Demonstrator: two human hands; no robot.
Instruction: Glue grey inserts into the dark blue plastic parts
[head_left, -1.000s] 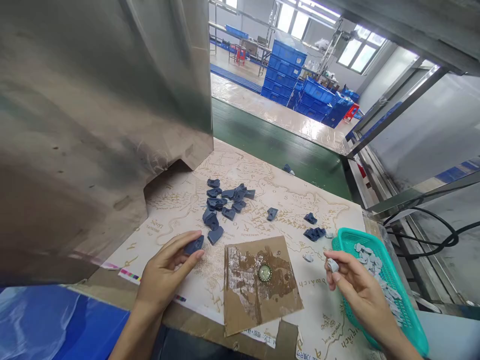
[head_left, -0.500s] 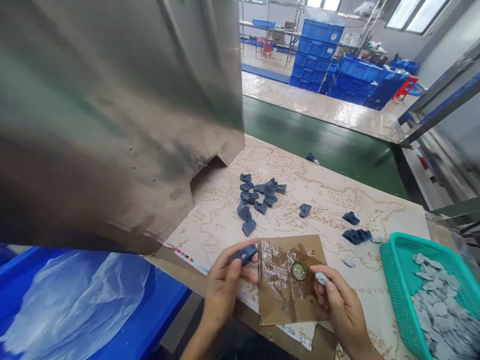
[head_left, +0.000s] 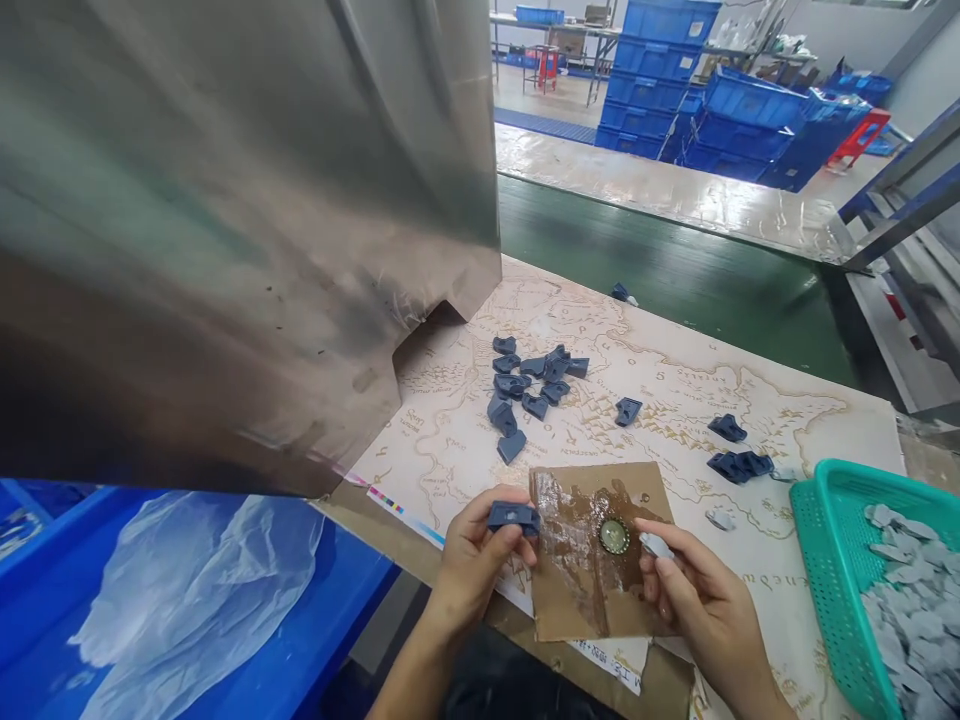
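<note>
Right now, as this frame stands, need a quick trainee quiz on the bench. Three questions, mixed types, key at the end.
1. Which hand holds a blue part?
2. True or false: the round cap lies on the cardboard.
3. What lies in the basket?
a) blue parts
b) grey pieces
c) round caps

Key: 1. the left hand; 2. true; 3. b.
</note>
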